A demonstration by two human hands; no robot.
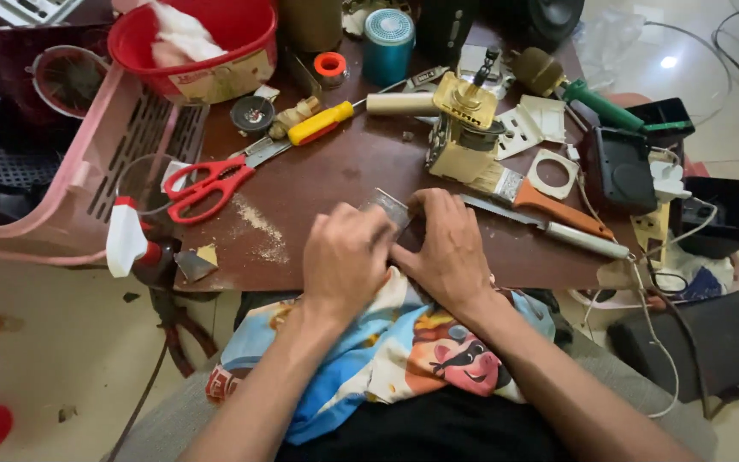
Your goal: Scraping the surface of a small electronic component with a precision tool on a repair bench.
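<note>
At the bench's (318,184) near edge, I see my left hand (345,257) and right hand (446,248) both pinching a small metal plate (389,206).

You worked at a small dark brown wooden table (335,171), scuffed and dusted with pale sawdust (260,227) near its front left. On it lay red-handled scissors (207,186), a yellow-handled screwdriver (322,122), a brass-coloured metal assembly (459,128), an orange-handled knife (549,210) and white plastic plates (534,128). At the back stood a red bowl (203,51) holding white cloth, beside a teal cylinder (387,43). Both your hands rested at the front edge, the left hand (345,257) and right hand (446,248) pressed around a small flat metal piece (387,205).
</note>
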